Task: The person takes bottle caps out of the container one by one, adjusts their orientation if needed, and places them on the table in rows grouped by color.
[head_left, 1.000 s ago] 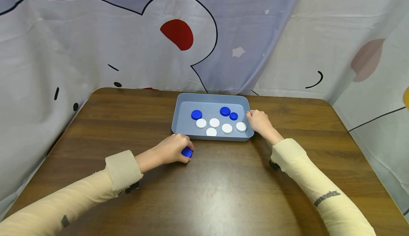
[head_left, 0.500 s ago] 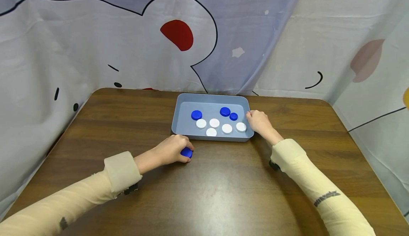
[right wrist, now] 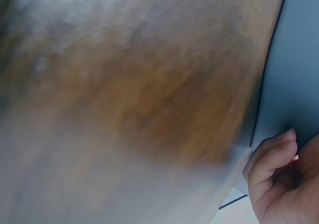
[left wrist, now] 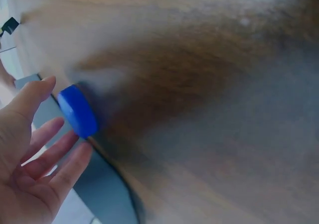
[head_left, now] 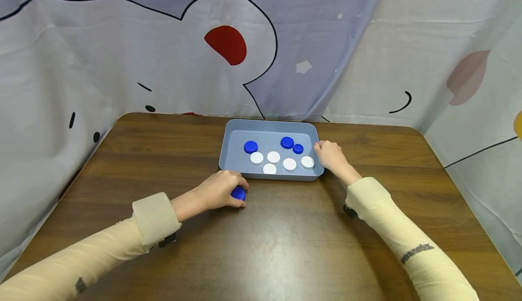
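Note:
A round blue cap (head_left: 238, 194) lies on the brown table, just in front of the grey-blue tray (head_left: 281, 176). My left hand (head_left: 220, 189) is around it, thumb and fingers spread. In the left wrist view the same blue cap (left wrist: 78, 111) shows between the parted thumb and fingers, with no clear grip on it. At the tray's right rim, my right hand (head_left: 332, 156) holds the edge. The right wrist view has this hand (right wrist: 279, 176) with curled fingers against the tray's wall (right wrist: 291, 69). Exact finger contact inside the rim is hidden.
Inside the tray sit a blue cap (head_left: 250, 147), a second blue cap (head_left: 287, 143), a smaller blue cap (head_left: 298, 148) and several white caps (head_left: 273, 157). Behind the table (head_left: 277, 246) hangs a patterned curtain (head_left: 163, 56).
My left thumb and fingers have spread slightly away from the blue cap. The cap, the tray and my right hand stay in place.

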A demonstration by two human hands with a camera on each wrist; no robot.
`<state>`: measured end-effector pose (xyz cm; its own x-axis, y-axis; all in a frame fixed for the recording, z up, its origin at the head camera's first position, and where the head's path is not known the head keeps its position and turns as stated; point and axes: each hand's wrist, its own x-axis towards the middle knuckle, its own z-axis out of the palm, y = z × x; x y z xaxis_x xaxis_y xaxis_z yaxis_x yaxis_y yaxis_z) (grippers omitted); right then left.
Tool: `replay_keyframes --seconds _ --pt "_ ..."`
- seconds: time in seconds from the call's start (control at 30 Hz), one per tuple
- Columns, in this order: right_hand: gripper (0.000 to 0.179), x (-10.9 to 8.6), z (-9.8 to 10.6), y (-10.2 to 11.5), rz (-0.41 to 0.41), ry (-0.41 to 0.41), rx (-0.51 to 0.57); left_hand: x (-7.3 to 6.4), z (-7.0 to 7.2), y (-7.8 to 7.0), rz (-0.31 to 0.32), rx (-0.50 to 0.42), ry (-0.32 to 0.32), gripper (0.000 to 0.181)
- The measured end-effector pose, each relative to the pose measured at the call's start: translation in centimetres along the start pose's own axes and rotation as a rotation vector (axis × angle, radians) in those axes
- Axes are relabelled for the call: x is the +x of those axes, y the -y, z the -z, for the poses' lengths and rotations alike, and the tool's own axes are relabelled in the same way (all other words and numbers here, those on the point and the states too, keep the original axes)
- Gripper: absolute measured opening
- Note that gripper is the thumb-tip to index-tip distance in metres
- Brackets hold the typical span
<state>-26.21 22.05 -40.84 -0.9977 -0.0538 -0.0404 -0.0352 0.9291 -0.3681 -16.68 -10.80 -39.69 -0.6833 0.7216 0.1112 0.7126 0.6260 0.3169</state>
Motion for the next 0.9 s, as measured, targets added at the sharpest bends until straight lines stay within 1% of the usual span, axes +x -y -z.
replay_keyframes --seconds 0.13,0.23,0.4,0.63,0.73,0.9 --pt "0.038 0.0 0.1 0.0 0.005 -0.004 -0.001 0.1 0.5 -0.6 -0.022 0.056 -0.020 0.030" --pt "0.038 -0.1 0.2 0.0 0.007 -0.005 0.001 0.3 1.2 -1.2 -0.022 0.075 -0.027 0.031" --pt "0.038 0.0 0.1 0.0 0.009 -0.006 -0.004 0.6 2.0 -1.6 -0.013 0.071 -0.030 0.032" --pt "0.039 0.1 -0.1 0.0 0.006 -0.001 -0.007 1.1 2.6 -1.6 -0.019 0.045 -0.079 0.033" --pt "0.040 0.0 -0.1 0.0 0.011 0.000 -0.006 1.5 3.1 -1.5 -0.010 0.037 -0.092 0.032" --pt "0.039 -0.1 0.0 0.1 0.014 -0.008 -0.003 2.5 3.8 -1.8 -0.001 0.040 -0.094 0.036"
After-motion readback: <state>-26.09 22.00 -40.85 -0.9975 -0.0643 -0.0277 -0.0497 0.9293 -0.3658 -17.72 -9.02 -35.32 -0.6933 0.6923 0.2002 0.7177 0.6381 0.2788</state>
